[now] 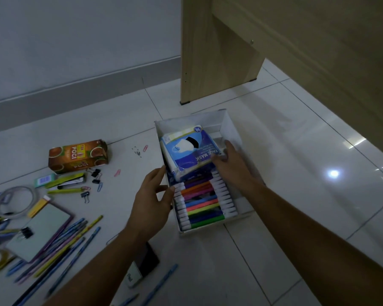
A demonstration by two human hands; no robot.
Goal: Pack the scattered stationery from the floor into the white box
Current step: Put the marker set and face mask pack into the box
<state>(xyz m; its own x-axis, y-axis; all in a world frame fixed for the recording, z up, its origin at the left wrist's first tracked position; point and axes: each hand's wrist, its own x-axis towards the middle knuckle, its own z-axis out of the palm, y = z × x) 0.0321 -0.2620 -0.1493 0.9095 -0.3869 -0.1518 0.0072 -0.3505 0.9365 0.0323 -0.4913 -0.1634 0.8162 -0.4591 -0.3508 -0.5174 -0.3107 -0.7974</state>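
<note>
White floor tiles are seen under everything. Spread fingers of the right hand are pressed on the face mask pack, tilted over markers inside the white box. The box's near-left wall is touched by the left hand, loosely open. Pencils are left scattered well apart.

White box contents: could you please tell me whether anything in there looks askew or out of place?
Yes. The blue face mask packet lies tilted in the white cardboard box, its near end propped on the row of coloured markers rather than flat. The right hand rests on its edge; the left hand is at the box's left wall.
</note>
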